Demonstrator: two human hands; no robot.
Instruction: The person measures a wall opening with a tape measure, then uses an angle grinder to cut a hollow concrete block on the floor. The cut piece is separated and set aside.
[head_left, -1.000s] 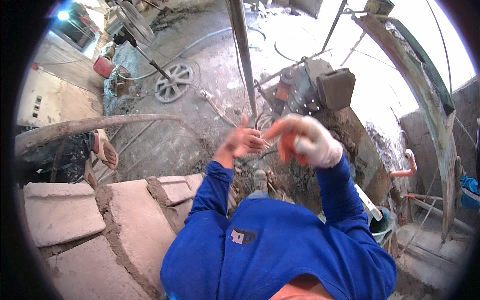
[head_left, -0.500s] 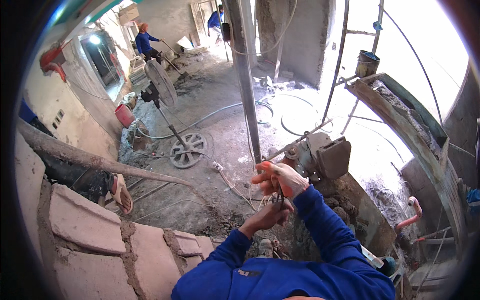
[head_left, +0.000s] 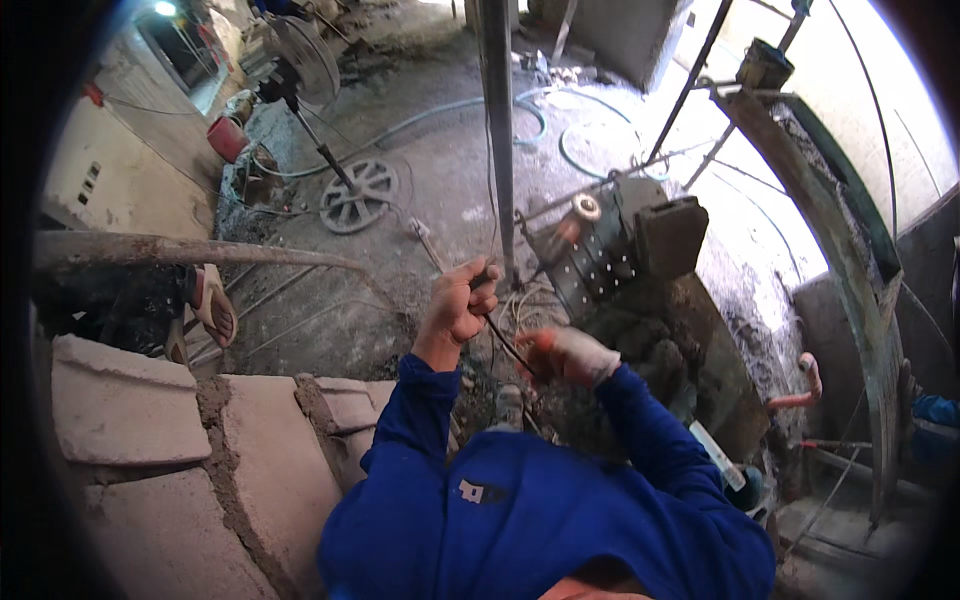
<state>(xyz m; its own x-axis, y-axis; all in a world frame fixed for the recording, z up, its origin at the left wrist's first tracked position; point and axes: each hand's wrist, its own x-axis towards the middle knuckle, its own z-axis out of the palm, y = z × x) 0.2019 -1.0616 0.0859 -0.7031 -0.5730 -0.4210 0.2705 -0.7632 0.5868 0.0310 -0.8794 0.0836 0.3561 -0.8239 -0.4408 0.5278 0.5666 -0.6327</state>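
Note:
My left hand (head_left: 462,308), bare, is raised in front of my chest with its fingers closed round one end of a thin dark cord (head_left: 508,344). The cord slants down to my right hand (head_left: 575,356), which wears a whitish glove with orange fingers. Those fingers close on the cord's lower end, though motion blurs them. Just beyond my hands stands a grey metal pole (head_left: 498,130), and loose pale wires (head_left: 530,300) lie near its foot. Right of the pole is a dark perforated metal machine part (head_left: 600,245) beside a boxy cover.
A block wall (head_left: 270,450) with mortar joints rises at my left. A sandalled foot (head_left: 217,310) of another person shows beyond it, under a thick hose (head_left: 180,250). Farther off stands a fan with a round base (head_left: 358,196). A curved metal trough (head_left: 840,190) is at right.
My hands have moved apart; the left rose near the pole's foot, the right dropped lower. The cord now stretches between them. The view has tilted down toward my chest.

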